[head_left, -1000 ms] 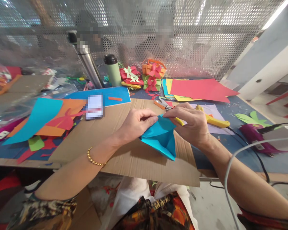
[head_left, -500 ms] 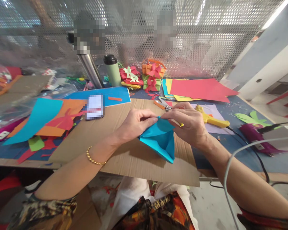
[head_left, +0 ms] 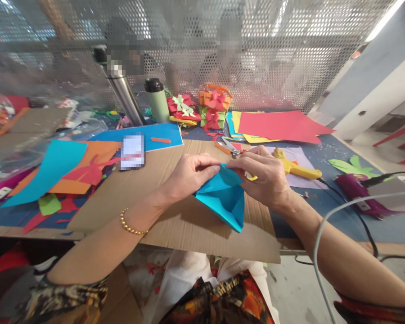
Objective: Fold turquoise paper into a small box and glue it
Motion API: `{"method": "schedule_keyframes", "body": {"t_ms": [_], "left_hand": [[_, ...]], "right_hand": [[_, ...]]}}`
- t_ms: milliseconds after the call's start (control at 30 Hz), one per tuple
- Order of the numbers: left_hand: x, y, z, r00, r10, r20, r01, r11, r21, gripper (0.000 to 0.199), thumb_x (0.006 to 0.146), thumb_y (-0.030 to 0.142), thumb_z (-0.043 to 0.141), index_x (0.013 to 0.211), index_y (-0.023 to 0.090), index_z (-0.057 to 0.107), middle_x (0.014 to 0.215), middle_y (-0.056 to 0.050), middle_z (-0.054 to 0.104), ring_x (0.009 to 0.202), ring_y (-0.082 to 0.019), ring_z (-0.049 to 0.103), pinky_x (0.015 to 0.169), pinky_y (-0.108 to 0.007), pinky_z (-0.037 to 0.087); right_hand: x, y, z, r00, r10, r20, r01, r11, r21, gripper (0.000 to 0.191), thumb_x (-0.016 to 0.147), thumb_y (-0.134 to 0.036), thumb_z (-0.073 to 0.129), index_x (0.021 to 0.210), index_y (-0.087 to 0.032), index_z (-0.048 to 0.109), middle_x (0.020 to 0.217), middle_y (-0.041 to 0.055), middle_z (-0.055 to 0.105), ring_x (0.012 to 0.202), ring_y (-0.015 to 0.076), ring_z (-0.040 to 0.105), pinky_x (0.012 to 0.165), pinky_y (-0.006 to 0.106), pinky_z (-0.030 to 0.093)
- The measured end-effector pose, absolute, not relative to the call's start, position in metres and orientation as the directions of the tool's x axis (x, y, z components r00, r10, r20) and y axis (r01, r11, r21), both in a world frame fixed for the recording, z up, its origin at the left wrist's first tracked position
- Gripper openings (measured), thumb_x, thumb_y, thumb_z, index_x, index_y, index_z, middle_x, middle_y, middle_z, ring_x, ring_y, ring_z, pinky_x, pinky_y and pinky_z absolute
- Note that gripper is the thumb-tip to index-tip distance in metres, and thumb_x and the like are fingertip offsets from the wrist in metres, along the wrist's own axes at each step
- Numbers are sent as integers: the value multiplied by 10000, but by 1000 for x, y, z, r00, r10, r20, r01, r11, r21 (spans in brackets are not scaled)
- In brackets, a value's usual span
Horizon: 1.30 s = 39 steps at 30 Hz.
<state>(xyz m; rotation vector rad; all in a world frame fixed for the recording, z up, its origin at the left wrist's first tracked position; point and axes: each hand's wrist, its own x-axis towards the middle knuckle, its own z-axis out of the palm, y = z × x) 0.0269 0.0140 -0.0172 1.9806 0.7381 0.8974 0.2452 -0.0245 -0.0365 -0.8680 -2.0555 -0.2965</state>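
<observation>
A folded blue paper box [head_left: 222, 202], its inside facing me, is held over a brown cardboard sheet [head_left: 162, 211]. My left hand [head_left: 197, 173] pinches its upper edge between thumb and fingers. On the same edge, a little to the right, my right hand [head_left: 261, 175] is closed on the paper, its fingertips near the left thumb. Just beyond the hands lie scissors [head_left: 232, 147], partly hidden by the right hand. A yellow glue gun [head_left: 299, 171] rests to the right of that hand on a pale purple sheet [head_left: 300, 157].
A phone [head_left: 132, 152] lies left of the hands, near coloured paper pieces [head_left: 50, 171]. Behind stand a steel flask [head_left: 126, 96], a green bottle [head_left: 158, 101] and small paper boxes with bows [head_left: 214, 105]. Red sheets [head_left: 280, 125] lie back right. A pale cable [head_left: 319, 243] crosses my right forearm.
Both hands keep their pinch on the blue paper box, almost unmoved. The whole view has shifted very slightly; nothing has been taken up or let go.
</observation>
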Motion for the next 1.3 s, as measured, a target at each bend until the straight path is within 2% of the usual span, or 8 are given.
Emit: {"method": "schedule_keyframes", "body": {"t_ms": [100,300,367,500,700,900,1067,1300], "left_hand": [[27,13,-16,585,756,295,156,-461,873,199,895,248,667,931,154,839,905,-64,787,800,-161,672,732,-276,544],[26,10,-13,600,745,292,131,-451,883,198,891,228,655,928,142,829,909,-64,774,794,-144,668,740,-264,542],[25,10,-12,601,750,277,144,-442,885,190,889,225,659,929,145,826,907,-62,775,791,-147,663,731,-267,541],[25,11,-11,605,754,257,148,-424,894,176,882,227,673,921,150,826,900,-59,772,796,-149,669,728,-265,540],[26,11,-13,603,756,253,157,-424,892,177,878,228,668,893,151,827,847,-50,749,778,-151,655,702,-262,524],[27,11,-15,611,742,276,123,-434,893,145,855,222,672,843,144,793,811,-40,731,752,-143,628,688,-264,499],[27,11,-17,602,772,203,167,-371,914,144,851,232,674,843,127,772,759,-32,710,684,-125,588,624,-251,456],[28,11,-17,599,773,211,138,-358,923,145,861,262,683,784,144,719,720,-17,687,651,-115,565,635,-252,472]], "right_hand": [[245,-27,-34,-394,508,766,645,746,-163,272,870,-92,568,982,-268,743,812,-2,758,704,164,645,729,342,482],[239,-33,-28,-317,671,670,560,703,-438,123,889,-144,598,858,-201,702,725,-9,708,609,110,583,585,243,472],[239,-34,-27,-307,695,650,561,684,-466,104,878,-151,608,827,-197,685,692,-15,686,585,103,555,565,235,459],[240,-33,-28,-345,641,686,592,716,-371,140,830,-92,585,855,-208,658,705,-21,658,608,105,556,584,236,445],[240,-30,-27,-407,556,725,611,755,-236,114,903,-142,568,895,-219,651,746,-17,627,582,98,516,560,239,429],[240,-28,-31,-421,510,750,595,779,-195,211,932,-99,523,984,-224,685,803,1,649,625,113,546,594,246,449],[242,-28,-33,-433,482,762,635,763,-122,301,901,-48,524,1002,-241,732,807,11,643,649,130,564,595,259,435],[239,-28,-32,-420,448,789,648,757,-85,247,939,-63,531,934,-229,714,766,-4,627,581,106,523,569,250,419]]}}
